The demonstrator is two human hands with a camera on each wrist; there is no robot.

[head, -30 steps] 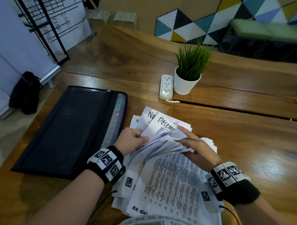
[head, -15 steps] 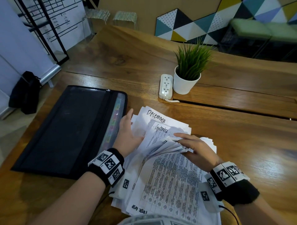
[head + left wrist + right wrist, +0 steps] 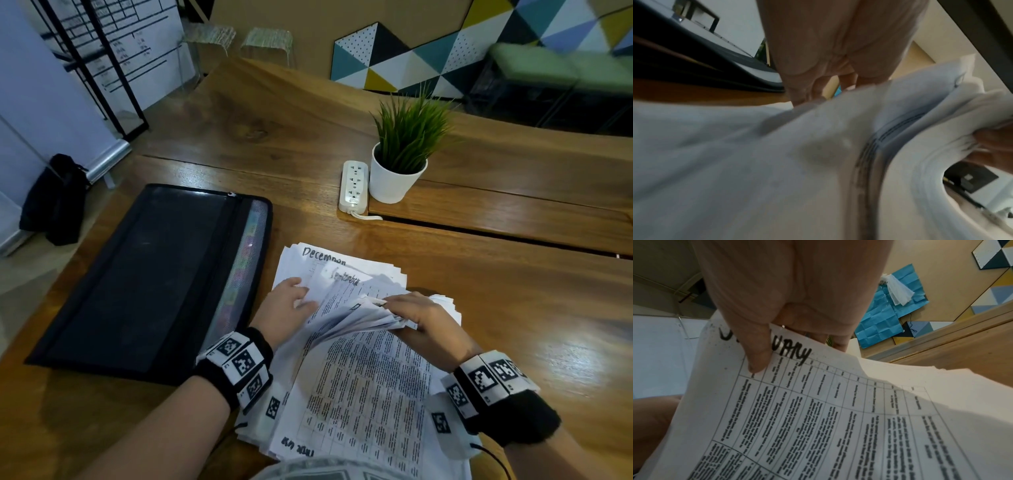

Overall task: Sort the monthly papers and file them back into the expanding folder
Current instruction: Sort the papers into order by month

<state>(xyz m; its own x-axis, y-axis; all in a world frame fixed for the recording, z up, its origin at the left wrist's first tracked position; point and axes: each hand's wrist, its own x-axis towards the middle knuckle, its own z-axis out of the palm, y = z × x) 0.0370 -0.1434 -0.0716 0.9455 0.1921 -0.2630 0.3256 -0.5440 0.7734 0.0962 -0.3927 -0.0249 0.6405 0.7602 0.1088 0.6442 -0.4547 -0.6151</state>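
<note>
Your two hands work a loose stack of monthly papers point(image 3: 359, 383) lying on the wooden bench point(image 3: 513, 308), directly at 6 o'clock in the head view. Your right hand point(image 3: 423, 320) grasps a fanned bundle of lifted sheets point(image 3: 363, 317), thumb on top and fingers curled beneath; the right wrist view shows that thumb point(image 3: 756, 352) pressed over a handwritten heading that ends in "uary" on a sheet of printed tables point(image 3: 818, 418). Your left hand point(image 3: 287, 308) lies at 9 o'clock of the bundle, fingers fairly straight and resting on the lower sheets, gripping nothing as far as the blurred left wrist view allows. Beyond the hands, at 12 o'clock of the stack, a sheet headed "December" point(image 3: 323, 256) lies flat, with another heading point(image 3: 346, 278) below it too smeared to read.

The black expanding folder point(image 3: 147, 277) lies flat on the bench at 9 o'clock of the papers, just beside your left hand, its coloured tabs point(image 3: 241, 270) dim behind the mesh edge. At 1 o'clock stand a white power strip point(image 3: 354, 186) and a potted plant point(image 3: 399, 161), touching or nearly so. The near edge of the stack is cut off by the frame, and the left wrist view shows little beyond blurred white paper point(image 3: 756, 162).
</note>
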